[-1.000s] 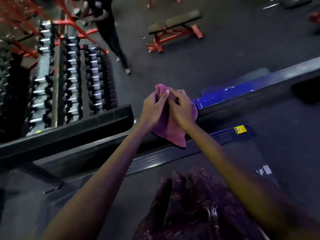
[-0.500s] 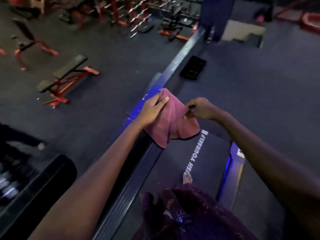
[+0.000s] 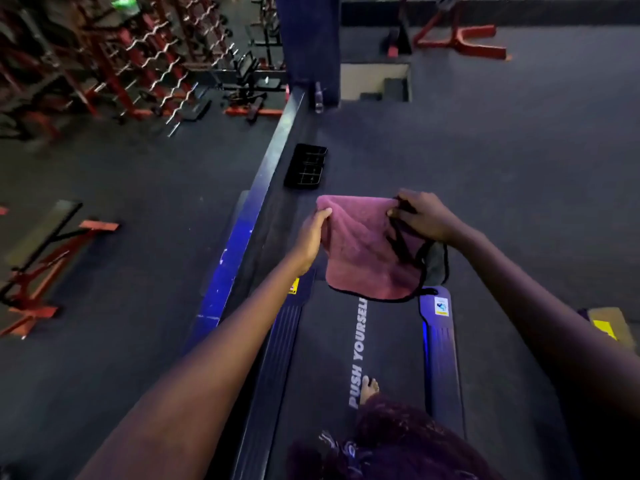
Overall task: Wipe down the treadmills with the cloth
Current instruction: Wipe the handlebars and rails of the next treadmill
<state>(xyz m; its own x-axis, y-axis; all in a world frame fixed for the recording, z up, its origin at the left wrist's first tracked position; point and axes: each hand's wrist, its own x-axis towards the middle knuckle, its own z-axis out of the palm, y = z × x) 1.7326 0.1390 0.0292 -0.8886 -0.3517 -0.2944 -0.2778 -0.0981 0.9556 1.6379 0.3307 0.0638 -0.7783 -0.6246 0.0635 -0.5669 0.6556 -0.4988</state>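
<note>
A person stands on a treadmill (image 3: 349, 344) in a dim gym, looking down past their own arms. Both hands hold a pink cloth (image 3: 367, 247) spread out in the air above the far end of the belt, which bears the words "PUSH YOURSELF". The left hand (image 3: 310, 237) grips the cloth's left edge, thumb on top. The right hand (image 3: 422, 216) pinches the top right corner, fingers curled round the dark trim. The cloth hangs flat and touches nothing below it. One bare foot (image 3: 367, 389) shows on the belt. A blue-lit side rail (image 3: 438, 344) runs along the right of the belt. A black tray (image 3: 306, 166) lies on the floor beyond, and red weight racks (image 3: 114, 60) stand far left. Judging from this, the wiping seems barely begun or between passes: the cloth is being opened out, not pressed to any surface, and no wiped area can be told apart.
</note>
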